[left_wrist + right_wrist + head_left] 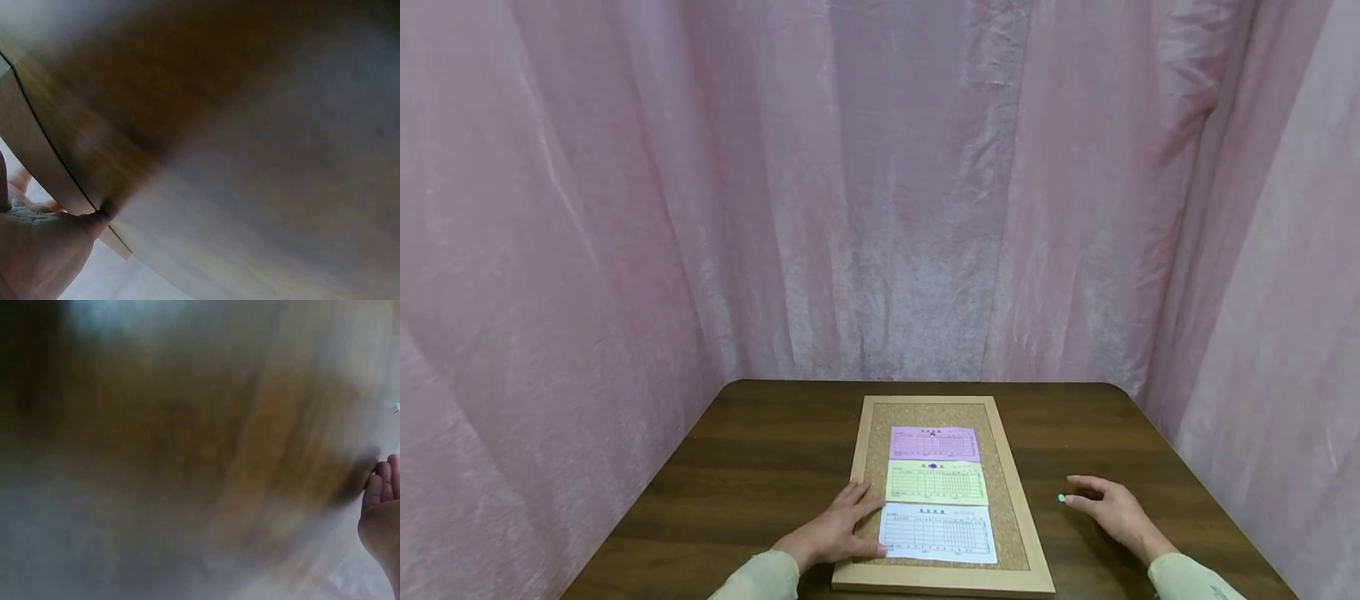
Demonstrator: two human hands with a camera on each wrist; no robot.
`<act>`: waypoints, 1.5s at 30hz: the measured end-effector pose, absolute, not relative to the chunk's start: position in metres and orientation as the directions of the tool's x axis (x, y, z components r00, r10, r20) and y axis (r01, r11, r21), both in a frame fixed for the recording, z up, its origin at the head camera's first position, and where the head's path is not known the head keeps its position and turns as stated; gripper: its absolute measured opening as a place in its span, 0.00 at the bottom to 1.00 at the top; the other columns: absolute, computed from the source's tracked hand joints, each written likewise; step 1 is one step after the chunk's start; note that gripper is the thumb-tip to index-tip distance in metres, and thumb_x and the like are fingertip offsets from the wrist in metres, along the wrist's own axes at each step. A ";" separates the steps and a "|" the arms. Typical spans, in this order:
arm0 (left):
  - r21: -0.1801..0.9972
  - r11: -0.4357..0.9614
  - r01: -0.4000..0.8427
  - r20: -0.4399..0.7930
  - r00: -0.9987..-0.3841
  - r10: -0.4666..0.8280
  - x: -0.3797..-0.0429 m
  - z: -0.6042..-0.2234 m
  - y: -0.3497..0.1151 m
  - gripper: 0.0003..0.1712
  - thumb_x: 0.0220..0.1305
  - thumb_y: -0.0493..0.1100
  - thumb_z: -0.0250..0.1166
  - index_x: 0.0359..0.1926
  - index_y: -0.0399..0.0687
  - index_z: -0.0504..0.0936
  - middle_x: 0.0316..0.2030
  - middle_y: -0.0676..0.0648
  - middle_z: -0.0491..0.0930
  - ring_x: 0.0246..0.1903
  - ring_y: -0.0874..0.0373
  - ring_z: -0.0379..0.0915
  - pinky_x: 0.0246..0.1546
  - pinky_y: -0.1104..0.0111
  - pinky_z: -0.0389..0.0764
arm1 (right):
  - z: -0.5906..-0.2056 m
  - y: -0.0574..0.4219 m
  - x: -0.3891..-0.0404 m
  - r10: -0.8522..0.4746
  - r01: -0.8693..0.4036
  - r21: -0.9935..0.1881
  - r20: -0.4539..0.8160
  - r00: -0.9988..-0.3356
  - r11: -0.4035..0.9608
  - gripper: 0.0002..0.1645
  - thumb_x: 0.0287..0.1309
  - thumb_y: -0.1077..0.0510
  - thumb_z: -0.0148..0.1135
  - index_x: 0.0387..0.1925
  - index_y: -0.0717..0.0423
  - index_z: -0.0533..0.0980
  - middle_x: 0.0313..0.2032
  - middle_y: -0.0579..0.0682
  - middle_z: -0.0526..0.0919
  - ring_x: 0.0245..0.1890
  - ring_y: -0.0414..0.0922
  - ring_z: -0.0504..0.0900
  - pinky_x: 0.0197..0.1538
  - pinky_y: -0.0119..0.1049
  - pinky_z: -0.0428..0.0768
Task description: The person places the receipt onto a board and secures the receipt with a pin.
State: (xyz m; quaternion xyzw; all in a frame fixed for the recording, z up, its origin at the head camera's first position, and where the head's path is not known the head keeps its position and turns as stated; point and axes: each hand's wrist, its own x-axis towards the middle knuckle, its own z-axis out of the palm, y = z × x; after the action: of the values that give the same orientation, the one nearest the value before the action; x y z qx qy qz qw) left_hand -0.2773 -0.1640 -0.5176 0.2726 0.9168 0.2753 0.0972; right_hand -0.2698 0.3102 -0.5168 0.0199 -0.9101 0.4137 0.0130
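Note:
On a wood-framed cork board point(931, 410) lie three printed paper slips, one below another. The purple slip point(917, 448) has a pin near its top edge, and the green slip point(910, 487) has a purple pushpin point(933, 466). The white slip point(936, 537) is lowest and shows no pin. My left hand point(838, 529) lies spread over the board's left frame, its fingertips right at the white slip's left corners. Right of the board, my right hand point(1112, 510) is low over the table, thumb and forefinger apart. A small light-green pushpin point(1062, 498) is right at the thumb tip.
The board lies flat on a dark brown wooden table point(752, 467) with rounded far corners. Pink curtains point(925, 208) hang behind the table and along both sides. Both wrist views show mostly blurred tabletop.

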 end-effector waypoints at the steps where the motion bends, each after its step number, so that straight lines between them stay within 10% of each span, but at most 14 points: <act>1: 0.558 0.699 0.447 -0.029 -0.831 0.555 -0.277 -0.517 -0.164 0.45 0.56 0.62 0.72 0.70 0.49 0.70 0.75 0.35 0.50 0.75 0.36 0.37 0.67 0.38 0.52 | -0.519 0.312 -0.271 -0.034 -0.051 -0.757 0.037 -0.999 0.651 0.36 0.63 0.44 0.66 0.63 0.64 0.73 0.58 0.67 0.76 0.57 0.65 0.74 0.53 0.56 0.77; 45: 0.589 0.693 0.417 -0.055 -0.834 0.549 -0.280 -0.516 -0.165 0.45 0.56 0.62 0.72 0.70 0.47 0.71 0.76 0.36 0.48 0.75 0.37 0.36 0.67 0.38 0.50 | -0.532 0.323 -0.304 -0.195 -0.202 -0.757 0.100 -0.976 0.622 0.18 0.53 0.57 0.74 0.45 0.62 0.84 0.48 0.60 0.79 0.47 0.52 0.77 0.45 0.39 0.76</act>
State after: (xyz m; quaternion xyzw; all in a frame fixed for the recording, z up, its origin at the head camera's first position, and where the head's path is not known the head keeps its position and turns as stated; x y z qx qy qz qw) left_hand -0.2803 -0.1649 -0.5160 0.2643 0.9129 0.2894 0.1139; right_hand -0.3038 0.3227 -0.5316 0.1100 -0.9004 0.4209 0.0040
